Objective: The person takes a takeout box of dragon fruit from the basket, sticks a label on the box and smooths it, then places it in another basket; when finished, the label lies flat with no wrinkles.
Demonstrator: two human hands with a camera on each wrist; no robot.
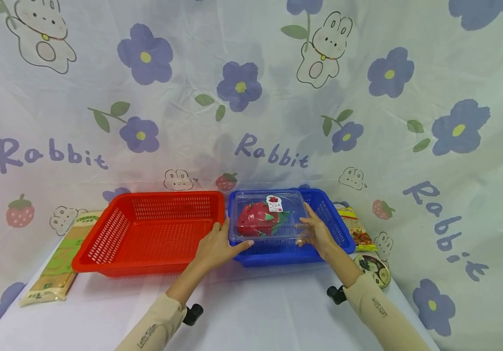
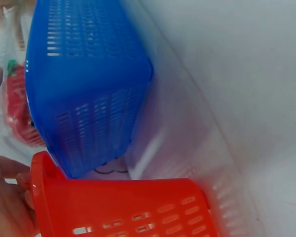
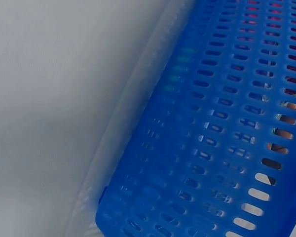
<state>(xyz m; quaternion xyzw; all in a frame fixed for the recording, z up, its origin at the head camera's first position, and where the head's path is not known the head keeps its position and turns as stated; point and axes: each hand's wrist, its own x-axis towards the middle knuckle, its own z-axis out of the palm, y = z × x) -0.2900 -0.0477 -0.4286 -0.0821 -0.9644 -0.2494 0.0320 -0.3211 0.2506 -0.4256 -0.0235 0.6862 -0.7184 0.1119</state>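
A clear plastic box (image 1: 297,207) with a pink-red dragon fruit (image 1: 257,219) inside and a white label on its lid sits over the blue basket (image 1: 337,226). My left hand (image 1: 216,247) grips its left end, thumb along the front edge and fingers at the side, just by the red basket's (image 1: 155,243) right rim. At the box's right end, my right hand (image 1: 319,235) holds the edge between thumb and fingers. In the left wrist view the dragon fruit (image 2: 20,106) shows beyond the blue basket's rim. The right wrist view is mostly filled by the perforated wall of the blue basket (image 3: 187,128).
A long packet of noodles (image 1: 60,258) lies left of the red basket. Right of the blue basket are a yellow snack bag (image 1: 352,226) and a round, lidded tub (image 1: 373,269). A patterned cloth (image 1: 190,122) hangs behind the white table (image 1: 251,312).
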